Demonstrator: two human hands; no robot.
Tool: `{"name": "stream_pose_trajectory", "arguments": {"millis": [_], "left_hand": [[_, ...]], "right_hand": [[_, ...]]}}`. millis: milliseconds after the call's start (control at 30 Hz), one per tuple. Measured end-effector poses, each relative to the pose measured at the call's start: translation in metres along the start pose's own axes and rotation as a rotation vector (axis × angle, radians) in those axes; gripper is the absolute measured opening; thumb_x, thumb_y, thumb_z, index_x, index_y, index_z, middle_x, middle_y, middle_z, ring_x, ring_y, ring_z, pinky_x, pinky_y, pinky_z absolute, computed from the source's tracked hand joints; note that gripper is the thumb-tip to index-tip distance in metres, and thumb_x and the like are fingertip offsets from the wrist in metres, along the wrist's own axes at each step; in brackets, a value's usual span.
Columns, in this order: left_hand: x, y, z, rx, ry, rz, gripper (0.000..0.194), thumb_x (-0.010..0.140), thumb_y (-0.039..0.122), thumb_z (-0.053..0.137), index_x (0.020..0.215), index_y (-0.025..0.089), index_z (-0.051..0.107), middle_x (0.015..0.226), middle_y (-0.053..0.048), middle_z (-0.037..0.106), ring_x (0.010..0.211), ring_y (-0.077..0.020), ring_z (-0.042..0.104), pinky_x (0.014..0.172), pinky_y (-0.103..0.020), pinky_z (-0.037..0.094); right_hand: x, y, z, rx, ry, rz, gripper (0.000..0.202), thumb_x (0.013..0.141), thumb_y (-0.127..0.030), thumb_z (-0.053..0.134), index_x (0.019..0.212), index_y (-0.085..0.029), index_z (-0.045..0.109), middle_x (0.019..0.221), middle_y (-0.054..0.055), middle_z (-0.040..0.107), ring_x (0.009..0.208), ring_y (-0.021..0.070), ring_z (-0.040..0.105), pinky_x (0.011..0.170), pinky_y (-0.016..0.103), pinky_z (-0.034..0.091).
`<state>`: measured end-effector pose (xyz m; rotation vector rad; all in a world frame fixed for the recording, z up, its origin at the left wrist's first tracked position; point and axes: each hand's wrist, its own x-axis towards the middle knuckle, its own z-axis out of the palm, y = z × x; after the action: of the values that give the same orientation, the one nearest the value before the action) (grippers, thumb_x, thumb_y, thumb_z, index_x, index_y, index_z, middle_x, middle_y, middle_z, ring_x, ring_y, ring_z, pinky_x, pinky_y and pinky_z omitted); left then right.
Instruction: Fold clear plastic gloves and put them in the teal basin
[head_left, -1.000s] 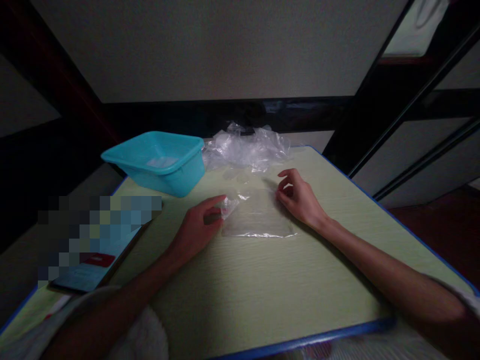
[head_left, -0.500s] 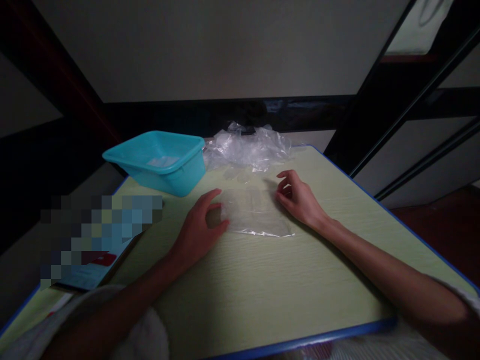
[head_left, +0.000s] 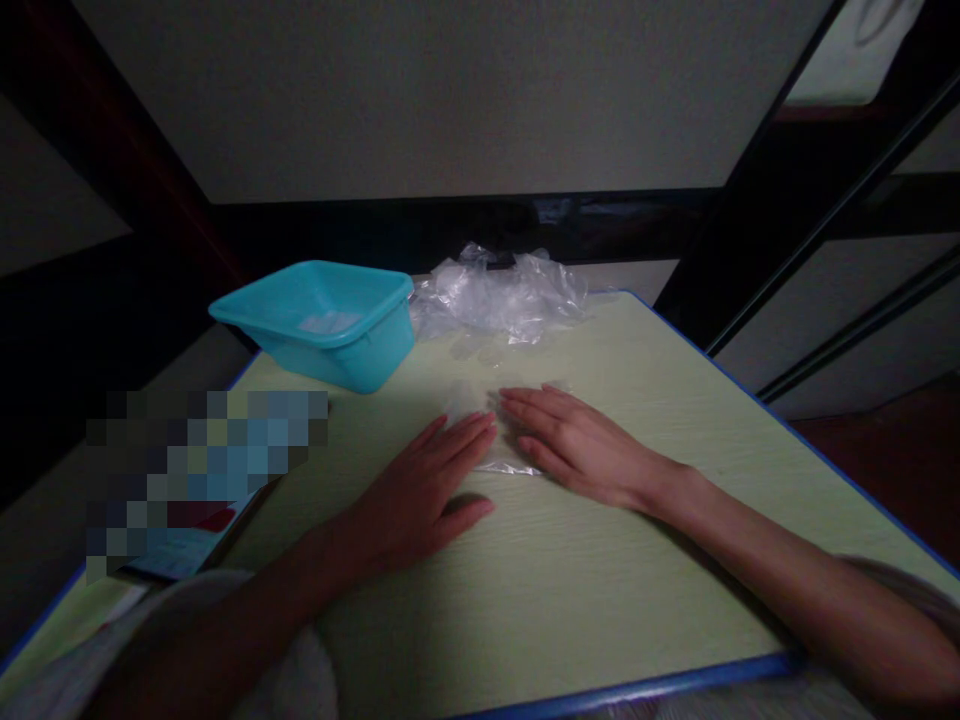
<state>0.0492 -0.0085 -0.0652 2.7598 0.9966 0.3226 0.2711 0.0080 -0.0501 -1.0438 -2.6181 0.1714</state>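
Note:
A clear plastic bag (head_left: pixel 510 466) lies flat on the pale yellow-green table (head_left: pixel 525 590), mostly covered by my hands. My left hand (head_left: pixel 435 490) rests palm down over its left part, fingers stretched out and thumb apart. From the right, my right hand (head_left: pixel 574 440) lies flat over the other part, its fingers extended and pointing left. The fingertips of both hands come close together above the bag's middle. Neither hand grips anything.
A turquoise plastic basin (head_left: pixel 375 345) at the back left holds something whitish and clear. Beside it is a heap of crumpled clear plastic bags (head_left: pixel 510 295). A partly blurred-out flat item (head_left: pixel 172 550) lies at the left edge. A wall stands behind the table.
Both hands have moved inward over the bag. Their fingers have gone from curled at its sides to stretched flat on top of it.

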Motion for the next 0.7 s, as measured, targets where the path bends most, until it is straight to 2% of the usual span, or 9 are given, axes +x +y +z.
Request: {"name": "stream_pose_trajectory", "arguments": {"millis": [133,233,333,500,700], "left_hand": [[-0.002,-0.0008,0.0011,0.039,-0.096,0.009,0.061,0.087,0.034,0.044,0.139,0.009,0.024,0.148,-0.015,0.024,0.137,-0.0216,0.02,0.111,-0.042,0.018],[-0.004,-0.0023,0.0022,0.066,-0.145,0.007,0.064,0.088,0.038,0.042,0.141,0.01,0.019,0.15,-0.015,0.018,0.138,-0.0209,0.015,0.111,-0.041,0.017],[-0.0057,-0.003,0.002,0.107,-0.18,0.007,0.067,0.089,0.041,0.041,0.142,0.009,0.016,0.151,-0.014,0.015,0.139,-0.0201,0.01,0.112,-0.04,0.015],[-0.0074,-0.0036,-0.0006,0.135,-0.196,0.019,0.066,0.089,0.044,0.04,0.142,0.012,0.016,0.151,-0.012,0.013,0.139,-0.0203,0.008,0.111,-0.04,0.014],[-0.0084,-0.0068,-0.0001,0.1,-0.167,0.035,0.064,0.088,0.045,0.043,0.142,0.018,0.02,0.151,-0.011,0.016,0.139,-0.0215,0.011,0.111,-0.041,0.016]], "right_hand": [[-0.0037,0.0003,0.0076,-0.034,-0.233,-0.017,0.061,0.094,-0.042,0.03,0.139,-0.001,0.026,0.147,0.02,0.022,0.136,0.0257,0.02,0.111,0.048,0.016],[-0.0057,0.005,0.007,-0.001,-0.322,0.004,0.077,0.09,-0.057,0.028,0.142,0.0,0.016,0.148,0.02,0.01,0.137,0.0256,0.009,0.112,0.047,0.009],[-0.0061,0.0069,0.0035,0.043,-0.352,0.014,0.087,0.086,-0.065,0.029,0.143,-0.002,0.012,0.148,0.019,0.005,0.137,0.0257,0.004,0.112,0.046,0.007],[-0.0057,0.006,0.0017,0.05,-0.38,0.015,0.089,0.085,-0.066,0.03,0.143,-0.001,0.011,0.148,0.02,0.003,0.137,0.0257,0.001,0.112,0.046,0.004],[-0.0076,0.0072,0.0044,0.07,-0.327,0.01,0.087,0.084,-0.065,0.033,0.143,-0.002,0.015,0.148,0.02,0.008,0.137,0.0266,0.005,0.111,0.048,0.007]]}}
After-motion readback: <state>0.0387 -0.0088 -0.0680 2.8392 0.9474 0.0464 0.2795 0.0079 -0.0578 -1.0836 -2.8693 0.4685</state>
